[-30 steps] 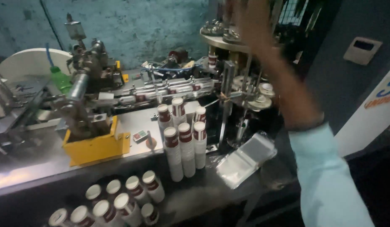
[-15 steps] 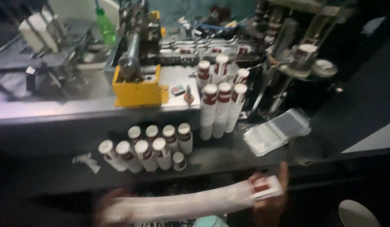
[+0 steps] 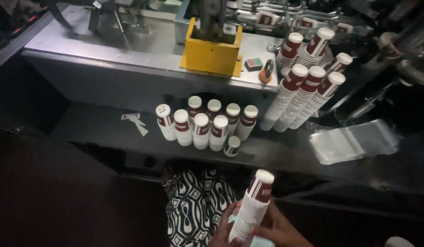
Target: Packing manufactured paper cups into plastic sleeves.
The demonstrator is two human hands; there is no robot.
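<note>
Both my hands hold one tall stack of paper cups [image 3: 251, 208], white with dark red bands, tilted to the upper right over my lap. My left hand [image 3: 222, 231] grips its lower left side. My right hand [image 3: 279, 228] wraps its lower right side. Ahead on the grey shelf [image 3: 93, 126] stand several short cup stacks [image 3: 203, 126]. Several long cup stacks [image 3: 303, 93] lean against the machine table at the right.
A yellow box-shaped part [image 3: 213, 51] sits on the metal machine table [image 3: 129, 41]. Clear plastic bags [image 3: 353, 141] lie on the shelf at the right. Paper scraps [image 3: 135, 122] lie at the left. Black-and-white patterned fabric [image 3: 193, 208] covers my lap.
The view has dropped from the machine to the shelf and my lap. My right arm came down from the machine, and the cup stack went from lying sideways to tilted upward in both hands.
</note>
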